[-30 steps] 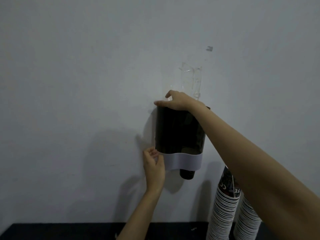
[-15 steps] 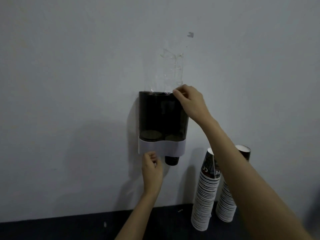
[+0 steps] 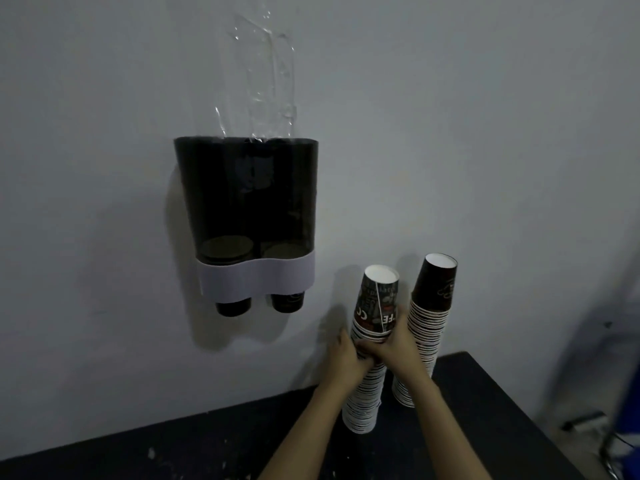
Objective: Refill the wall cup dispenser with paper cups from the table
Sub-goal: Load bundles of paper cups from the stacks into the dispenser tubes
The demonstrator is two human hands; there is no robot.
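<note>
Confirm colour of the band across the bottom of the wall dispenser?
White, a wavy band across the dark smoked dispenser. Seen in the head view.

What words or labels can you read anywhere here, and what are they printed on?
"C" and "FE": big letters on the top cup of the near cup stack, either side of its seam; the middle is hidden.
Smaller print on that cup: too blurred.
Far cup stack: faint marking, unreadable.
Dispenser: no text visible.

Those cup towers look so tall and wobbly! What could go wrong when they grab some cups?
The left hand and right hand grip the nearer cup stack partway up. It leans, so its lower part might topple when cups lift off. The second stack stands close beside it and could get knocked. The dispenser hangs from wrinkled tape, so pushing cups in might loosen it.
</note>
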